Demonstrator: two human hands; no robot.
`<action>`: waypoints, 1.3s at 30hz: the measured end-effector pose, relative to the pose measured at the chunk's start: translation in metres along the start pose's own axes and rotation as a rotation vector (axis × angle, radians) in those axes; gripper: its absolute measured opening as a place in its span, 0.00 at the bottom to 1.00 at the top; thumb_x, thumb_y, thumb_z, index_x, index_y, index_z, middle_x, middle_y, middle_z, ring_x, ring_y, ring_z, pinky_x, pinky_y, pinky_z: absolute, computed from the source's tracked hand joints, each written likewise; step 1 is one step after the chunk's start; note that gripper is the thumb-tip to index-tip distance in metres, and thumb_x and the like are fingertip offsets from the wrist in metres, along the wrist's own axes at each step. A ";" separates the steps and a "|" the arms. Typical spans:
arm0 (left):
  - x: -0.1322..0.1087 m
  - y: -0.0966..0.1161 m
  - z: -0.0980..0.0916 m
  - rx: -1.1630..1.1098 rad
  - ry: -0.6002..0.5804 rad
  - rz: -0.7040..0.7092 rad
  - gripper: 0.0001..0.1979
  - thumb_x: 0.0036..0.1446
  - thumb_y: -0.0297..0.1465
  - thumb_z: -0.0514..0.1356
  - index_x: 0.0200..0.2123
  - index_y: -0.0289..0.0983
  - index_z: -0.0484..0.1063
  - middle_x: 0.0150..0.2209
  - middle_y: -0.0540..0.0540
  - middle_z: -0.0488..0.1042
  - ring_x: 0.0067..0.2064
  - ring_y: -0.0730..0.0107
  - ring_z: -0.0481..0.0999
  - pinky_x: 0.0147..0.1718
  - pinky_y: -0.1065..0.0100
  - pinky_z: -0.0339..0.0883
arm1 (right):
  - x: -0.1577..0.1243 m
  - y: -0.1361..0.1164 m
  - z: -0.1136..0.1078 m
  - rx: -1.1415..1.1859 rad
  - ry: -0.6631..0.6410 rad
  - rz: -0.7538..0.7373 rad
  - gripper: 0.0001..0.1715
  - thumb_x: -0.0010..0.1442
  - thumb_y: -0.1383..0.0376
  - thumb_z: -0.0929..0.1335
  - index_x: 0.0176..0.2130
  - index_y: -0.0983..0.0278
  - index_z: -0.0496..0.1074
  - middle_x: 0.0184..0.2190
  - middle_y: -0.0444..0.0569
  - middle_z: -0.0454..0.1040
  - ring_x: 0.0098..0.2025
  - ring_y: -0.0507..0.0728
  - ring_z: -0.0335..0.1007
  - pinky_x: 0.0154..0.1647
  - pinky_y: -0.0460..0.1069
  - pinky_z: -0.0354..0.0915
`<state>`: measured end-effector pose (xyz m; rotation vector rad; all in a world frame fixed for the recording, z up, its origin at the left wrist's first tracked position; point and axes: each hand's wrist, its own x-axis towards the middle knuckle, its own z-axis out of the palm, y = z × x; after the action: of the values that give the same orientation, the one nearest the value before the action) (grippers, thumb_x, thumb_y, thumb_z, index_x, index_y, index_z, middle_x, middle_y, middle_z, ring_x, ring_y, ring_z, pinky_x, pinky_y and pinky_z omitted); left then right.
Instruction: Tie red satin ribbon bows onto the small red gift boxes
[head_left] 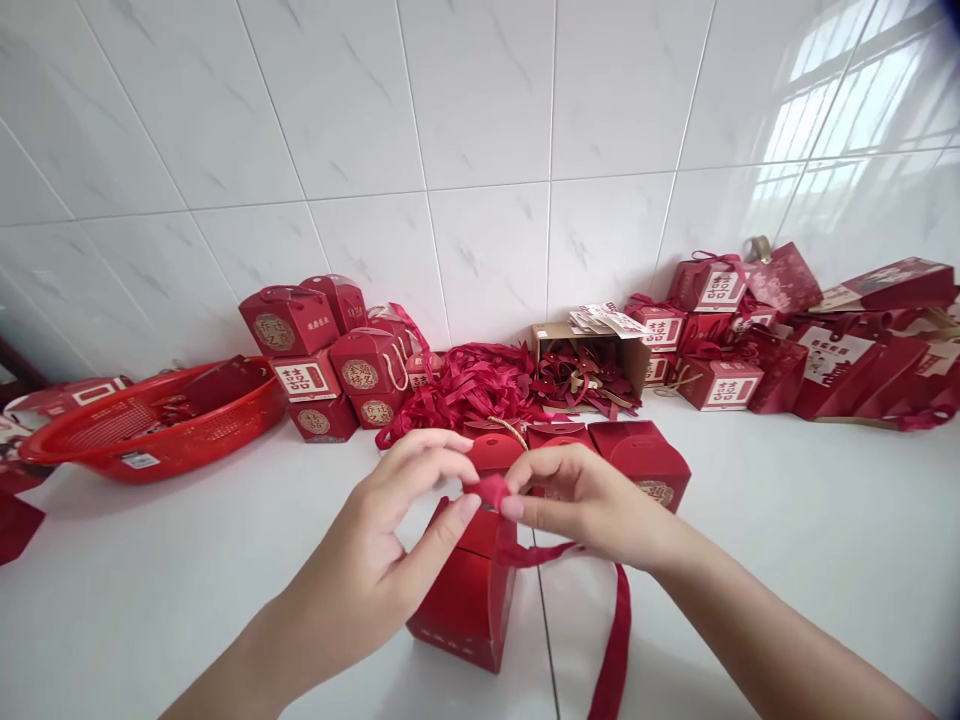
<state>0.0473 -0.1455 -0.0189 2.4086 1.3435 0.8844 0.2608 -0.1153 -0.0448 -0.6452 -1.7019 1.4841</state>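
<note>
A red gift box (461, 595) stands on the white surface in front of me. Above its top, a dark red ribbon (619, 630) is gathered between my hands, and one long tail of it drops to the right of the box. My left hand (405, 520) pinches the ribbon between thumb and fingertips from the left. From the right, my right hand (585, 495) grips the same bunched part with thumb and forefinger. Where the ribbon meets the box is partly hidden by the fingers.
Behind my hands are more red boxes (645, 460), a heap of loose ribbons (487, 385) and an open cardboard box (551, 340) of dark red pieces. Stacked boxes (300, 325) and a red plastic basket (172, 455) stand left. Red gift bags (832, 365) lean at right against the tiled wall.
</note>
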 end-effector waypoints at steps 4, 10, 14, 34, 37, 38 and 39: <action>-0.018 -0.020 -0.003 0.155 -0.220 -0.199 0.33 0.58 0.44 0.56 0.63 0.51 0.48 0.54 0.42 0.66 0.52 0.51 0.68 0.47 0.57 0.63 | -0.022 -0.027 -0.016 0.047 0.235 -0.159 0.11 0.59 0.58 0.69 0.31 0.63 0.69 0.29 0.45 0.70 0.33 0.53 0.67 0.35 0.49 0.64; -0.017 -0.035 0.012 -0.097 -0.358 -0.347 0.26 0.64 0.44 0.47 0.63 0.52 0.45 0.30 0.52 0.62 0.30 0.68 0.63 0.33 0.67 0.60 | -0.051 -0.052 -0.032 0.062 0.406 -0.632 0.09 0.62 0.58 0.65 0.31 0.57 0.69 0.24 0.44 0.68 0.29 0.54 0.66 0.31 0.49 0.64; -0.011 -0.041 0.033 -0.507 -0.272 -0.280 0.23 0.63 0.42 0.49 0.59 0.47 0.50 0.31 0.53 0.58 0.32 0.71 0.60 0.36 0.69 0.58 | -0.035 -0.036 -0.014 0.005 0.284 -0.315 0.12 0.61 0.60 0.64 0.27 0.61 0.64 0.21 0.43 0.63 0.23 0.51 0.58 0.24 0.47 0.56; -0.028 -0.043 0.063 -1.103 -0.304 -0.297 0.22 0.60 0.40 0.58 0.52 0.44 0.52 0.36 0.50 0.67 0.35 0.72 0.66 0.37 0.66 0.60 | 0.009 0.023 0.014 -0.313 -0.128 0.154 0.12 0.59 0.67 0.61 0.25 0.65 0.62 0.22 0.40 0.58 0.25 0.48 0.52 0.26 0.44 0.51; -0.028 -0.043 0.066 -1.149 -0.279 -0.304 0.23 0.58 0.43 0.59 0.50 0.43 0.52 0.31 0.54 0.65 0.32 0.74 0.66 0.35 0.68 0.60 | 0.009 0.028 0.017 -0.388 -0.096 0.173 0.12 0.58 0.68 0.61 0.23 0.65 0.59 0.21 0.39 0.57 0.25 0.48 0.51 0.26 0.44 0.50; -0.028 -0.043 0.066 -1.157 -0.278 -0.300 0.22 0.58 0.45 0.58 0.48 0.42 0.53 0.29 0.55 0.64 0.30 0.75 0.65 0.34 0.68 0.60 | 0.009 0.030 0.018 -0.416 -0.092 0.166 0.12 0.57 0.69 0.61 0.23 0.65 0.58 0.21 0.39 0.56 0.25 0.48 0.51 0.26 0.44 0.51; -0.028 -0.043 0.066 -1.163 -0.283 -0.302 0.21 0.59 0.47 0.55 0.46 0.41 0.54 0.27 0.55 0.63 0.29 0.75 0.65 0.34 0.68 0.60 | 0.009 0.031 0.018 -0.439 -0.090 0.157 0.12 0.57 0.69 0.61 0.22 0.64 0.58 0.21 0.39 0.56 0.25 0.48 0.51 0.26 0.44 0.51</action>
<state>0.0473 -0.1400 -0.1028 1.3194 0.7050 0.8425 0.2372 -0.1129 -0.0735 -0.9724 -2.1124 1.2619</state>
